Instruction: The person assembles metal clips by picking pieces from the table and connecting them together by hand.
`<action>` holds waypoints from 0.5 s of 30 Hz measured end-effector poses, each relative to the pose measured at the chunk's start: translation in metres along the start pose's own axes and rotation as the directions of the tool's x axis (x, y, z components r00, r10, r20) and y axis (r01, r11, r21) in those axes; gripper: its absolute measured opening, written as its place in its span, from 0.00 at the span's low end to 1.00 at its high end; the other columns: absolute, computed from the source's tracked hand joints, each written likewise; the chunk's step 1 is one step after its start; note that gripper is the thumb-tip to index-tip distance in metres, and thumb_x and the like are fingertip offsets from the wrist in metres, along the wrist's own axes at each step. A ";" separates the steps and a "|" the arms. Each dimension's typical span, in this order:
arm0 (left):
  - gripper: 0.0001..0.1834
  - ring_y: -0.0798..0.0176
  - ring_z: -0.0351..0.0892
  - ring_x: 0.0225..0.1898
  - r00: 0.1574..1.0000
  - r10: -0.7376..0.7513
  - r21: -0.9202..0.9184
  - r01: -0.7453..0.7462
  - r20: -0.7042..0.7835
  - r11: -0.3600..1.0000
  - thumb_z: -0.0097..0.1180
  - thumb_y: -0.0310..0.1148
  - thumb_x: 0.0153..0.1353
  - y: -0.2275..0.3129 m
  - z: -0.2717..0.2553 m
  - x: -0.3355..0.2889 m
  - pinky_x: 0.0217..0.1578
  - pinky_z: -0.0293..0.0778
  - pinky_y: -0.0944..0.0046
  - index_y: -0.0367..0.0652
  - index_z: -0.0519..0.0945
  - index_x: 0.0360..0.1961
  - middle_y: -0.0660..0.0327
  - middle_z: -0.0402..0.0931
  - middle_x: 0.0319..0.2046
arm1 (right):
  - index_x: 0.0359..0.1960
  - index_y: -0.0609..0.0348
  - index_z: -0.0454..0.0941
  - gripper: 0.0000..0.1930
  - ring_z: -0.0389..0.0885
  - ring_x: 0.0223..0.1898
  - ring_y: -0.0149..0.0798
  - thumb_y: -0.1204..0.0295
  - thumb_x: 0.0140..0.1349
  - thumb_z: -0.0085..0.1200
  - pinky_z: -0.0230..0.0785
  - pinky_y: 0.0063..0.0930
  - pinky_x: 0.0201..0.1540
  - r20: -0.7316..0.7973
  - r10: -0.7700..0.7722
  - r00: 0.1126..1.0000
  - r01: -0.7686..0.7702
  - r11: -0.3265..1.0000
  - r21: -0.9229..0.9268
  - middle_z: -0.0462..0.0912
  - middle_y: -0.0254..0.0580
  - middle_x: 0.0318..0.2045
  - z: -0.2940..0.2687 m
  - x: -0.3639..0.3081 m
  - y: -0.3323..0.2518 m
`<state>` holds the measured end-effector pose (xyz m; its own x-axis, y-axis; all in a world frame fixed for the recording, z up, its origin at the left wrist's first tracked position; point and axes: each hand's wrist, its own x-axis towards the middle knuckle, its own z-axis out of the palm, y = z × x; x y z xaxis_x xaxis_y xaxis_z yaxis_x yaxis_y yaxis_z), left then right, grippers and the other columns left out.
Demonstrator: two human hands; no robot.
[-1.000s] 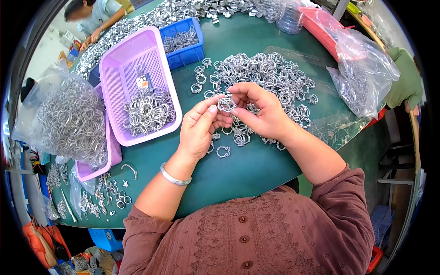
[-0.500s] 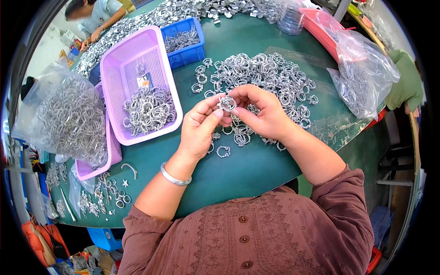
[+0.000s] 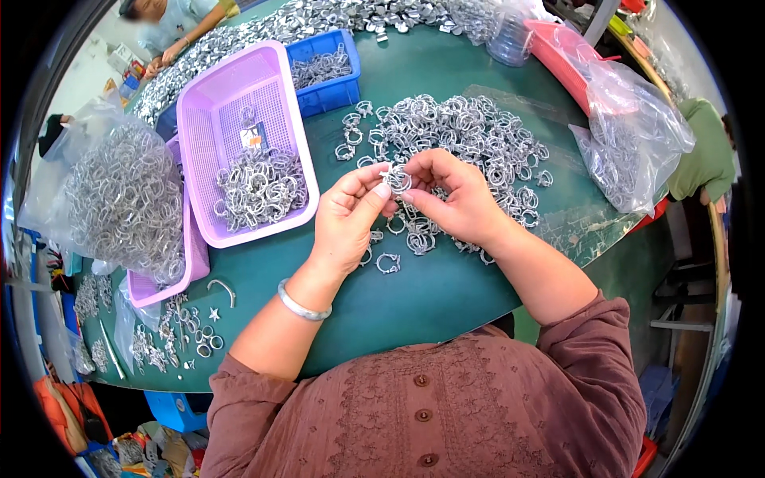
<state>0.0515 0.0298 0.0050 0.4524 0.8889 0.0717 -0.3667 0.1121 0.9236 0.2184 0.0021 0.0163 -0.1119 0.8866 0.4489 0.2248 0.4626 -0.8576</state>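
Between the fingertips of both hands is a small silver metal ring [image 3: 396,180] with raised detail on its band. My left hand [image 3: 351,213] pinches it from the left by thumb and fingers. From the other side my right hand [image 3: 454,195] grips it, thumb below and forefinger curled above. Just behind and under the hands spreads a heap of similar silver rings [image 3: 454,123]. One loose ring [image 3: 388,263] lies in front of the heap, near my left wrist. The finer shape of the held ring is too small to make out.
Left of my hands stands a purple basket [image 3: 309,195] partly filled with rings, beside a blue bin [image 3: 351,89]. A stuffed plastic bag [image 3: 119,199] leans at far left. A pink tray [image 3: 550,52] and another bag [image 3: 637,135] sit right. A person [image 3: 171,32] works far left.
The held ring has turned slightly between my fingertips. My hands stay in nearly the same place, and the whole view has shifted a little.
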 end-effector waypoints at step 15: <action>0.13 0.74 0.70 0.28 0.998 0.026 0.036 -0.024 -0.059 0.999 0.49 0.24 0.56 0.001 0.004 0.001 0.30 0.68 0.76 0.36 0.73 0.43 0.63 0.75 0.33 | 0.33 0.62 0.70 0.10 0.75 0.25 0.26 0.80 0.48 0.55 0.67 0.19 0.27 -0.023 -0.010 1.000 0.009 1.000 -0.021 0.75 0.35 0.24 0.005 -0.001 0.002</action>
<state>0.0546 0.0288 0.0077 0.3942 0.9161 0.0737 -0.3481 0.0746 0.9345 0.2147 0.0019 0.0125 -0.0922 0.8816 0.4629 0.2440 0.4707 -0.8479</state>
